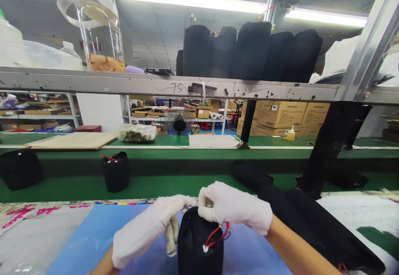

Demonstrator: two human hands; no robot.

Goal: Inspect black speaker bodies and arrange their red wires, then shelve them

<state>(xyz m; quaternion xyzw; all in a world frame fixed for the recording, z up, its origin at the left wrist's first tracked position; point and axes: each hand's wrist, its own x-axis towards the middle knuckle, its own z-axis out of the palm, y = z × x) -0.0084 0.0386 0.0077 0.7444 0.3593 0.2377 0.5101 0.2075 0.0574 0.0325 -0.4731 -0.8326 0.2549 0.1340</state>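
Note:
A black fabric-wrapped cylinder (199, 246) stands upright on a blue sheet (90, 233) at the bottom centre. Red wires with a white connector (205, 248) come out near its top and hang over its front. My right hand (232, 206), in a white glove, is at the top rim, its fingers curled in a pinch; what lies between them is too small to make out. My left hand (162, 221), also gloved, is at the cylinder's left side, index finger reaching to the top near the right fingertips, the other fingers pointing down beside it.
Black cylinders (116, 171) stand on the green surface (162, 183) beyond the sheet, with more on the metal shelf (140, 79) above. Long black fabric pieces (311, 221) lie to the right. A black post (326, 150) rises at right. A clear jug (101, 38) stands on the shelf.

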